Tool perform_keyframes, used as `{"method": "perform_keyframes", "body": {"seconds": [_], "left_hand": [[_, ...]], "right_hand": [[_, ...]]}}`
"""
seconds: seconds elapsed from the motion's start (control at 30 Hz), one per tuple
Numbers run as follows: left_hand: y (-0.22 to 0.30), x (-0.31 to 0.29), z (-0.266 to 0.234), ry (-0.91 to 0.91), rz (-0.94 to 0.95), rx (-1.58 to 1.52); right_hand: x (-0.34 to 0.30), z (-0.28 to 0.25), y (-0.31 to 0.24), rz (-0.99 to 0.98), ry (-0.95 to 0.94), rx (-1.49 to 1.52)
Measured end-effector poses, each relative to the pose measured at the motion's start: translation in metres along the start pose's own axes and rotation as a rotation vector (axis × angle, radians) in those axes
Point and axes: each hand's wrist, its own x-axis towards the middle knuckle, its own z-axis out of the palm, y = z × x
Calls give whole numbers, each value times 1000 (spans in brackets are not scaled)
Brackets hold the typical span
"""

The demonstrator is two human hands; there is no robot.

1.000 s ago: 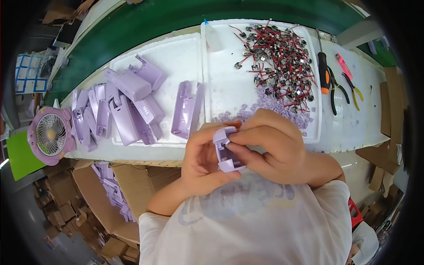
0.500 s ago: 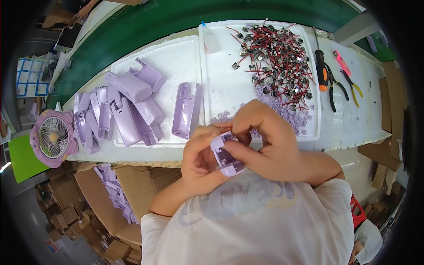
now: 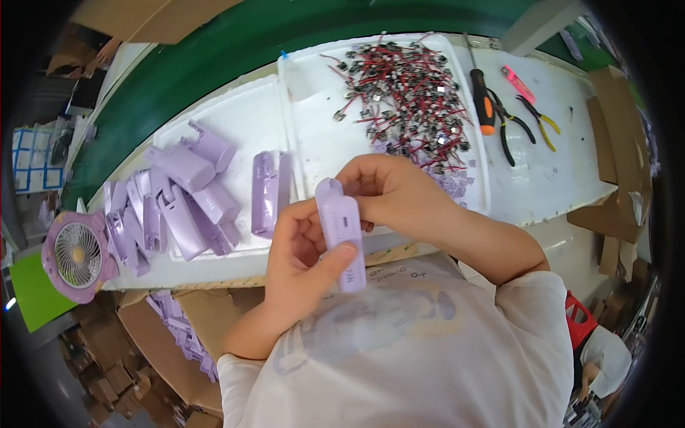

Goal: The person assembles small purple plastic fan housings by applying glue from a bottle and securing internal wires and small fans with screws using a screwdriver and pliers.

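A lilac plastic fan housing (image 3: 344, 227) is held upright in front of my chest, its smooth outer face with a small slot towards me. My left hand (image 3: 298, 265) is closed on it, thumb pressed across the lower front and fingers around the left edge. At the upper right edge, my right hand (image 3: 396, 194) has its fingers curled against the housing; its fingertips are partly hidden behind. Beyond the right hand lie small lilac plastic pieces (image 3: 457, 182) and a heap of small circuit boards with red and black wires (image 3: 410, 100).
Several lilac housings (image 3: 189, 167) are piled at left, with a single open one (image 3: 270, 192) nearer. A lilac fan (image 3: 78, 257) stands at the far left. To the right lie a screwdriver (image 3: 481, 103), pliers (image 3: 510, 125), yellow-handled cutters (image 3: 540, 123) and a cardboard box (image 3: 614, 150).
The housing has been turned from its hollow inner side to its outer face. My right thumb has come out of the hollow, and the right hand has moved to the upper edge. The view has shifted.
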Motion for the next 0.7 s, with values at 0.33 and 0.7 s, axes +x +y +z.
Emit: {"method": "perform_keyframes", "body": {"seconds": [0.33,0.7], "left_hand": [[3,-5,-15,74,-218,-362],[0,-2,-20,-99,-199,-575]], "right_hand": [[-56,-123,-21,-512,1013,-1423],[-78,-159,19,-190,1033,-1736]]}}
